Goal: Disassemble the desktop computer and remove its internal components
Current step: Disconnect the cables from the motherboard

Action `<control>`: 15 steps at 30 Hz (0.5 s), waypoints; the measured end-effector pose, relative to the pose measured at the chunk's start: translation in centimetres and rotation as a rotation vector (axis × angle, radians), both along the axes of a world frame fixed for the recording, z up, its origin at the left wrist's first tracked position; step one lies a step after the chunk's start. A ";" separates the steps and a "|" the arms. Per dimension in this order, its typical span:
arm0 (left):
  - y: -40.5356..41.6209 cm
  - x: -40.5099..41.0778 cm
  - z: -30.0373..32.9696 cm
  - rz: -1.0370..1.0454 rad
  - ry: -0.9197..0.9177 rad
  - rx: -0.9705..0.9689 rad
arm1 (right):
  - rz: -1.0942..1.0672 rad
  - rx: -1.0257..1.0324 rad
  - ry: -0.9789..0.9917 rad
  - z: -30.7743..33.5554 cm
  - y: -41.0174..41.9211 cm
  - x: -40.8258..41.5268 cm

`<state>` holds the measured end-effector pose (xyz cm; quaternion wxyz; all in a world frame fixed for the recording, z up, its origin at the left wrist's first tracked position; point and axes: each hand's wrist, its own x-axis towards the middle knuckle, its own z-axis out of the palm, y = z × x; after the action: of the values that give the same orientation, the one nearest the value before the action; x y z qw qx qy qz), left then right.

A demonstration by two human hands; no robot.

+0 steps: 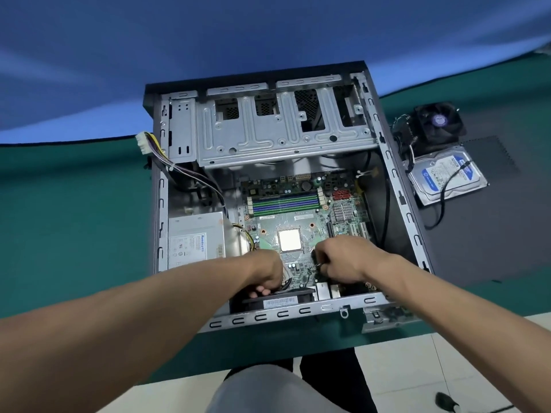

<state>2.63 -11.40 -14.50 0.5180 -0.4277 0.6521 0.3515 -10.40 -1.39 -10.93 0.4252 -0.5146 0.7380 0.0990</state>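
Both hands, left [266, 271] and right [340, 259], reach into the open computer case [396, 186], fingers curled over the motherboard [298, 222].

Head view, looking steeply down from just above the open case [268, 186].

One wide-angle camera sits on the person's head and faces forward and down, close over the case, which fills the middle of the frame. Both forearms enter from the bottom corners, reaching in toward the near edge of the case. Beyond the case the table [74, 204] curves with the lens and a blue backdrop [208, 34] fills the top; below the case the person's lap and a strip of floor [447, 353] show. There is no second view to overlap with it.
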 end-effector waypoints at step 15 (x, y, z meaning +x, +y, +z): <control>0.0 0.5 1.2 0.102 0.181 -0.059 | -0.080 0.096 -0.071 -0.9 -0.3 -0.1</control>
<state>3.08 -11.41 -13.30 0.4255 -0.4419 0.6836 0.3955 -10.49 -1.71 -11.81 0.4788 -0.4670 0.7368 0.0988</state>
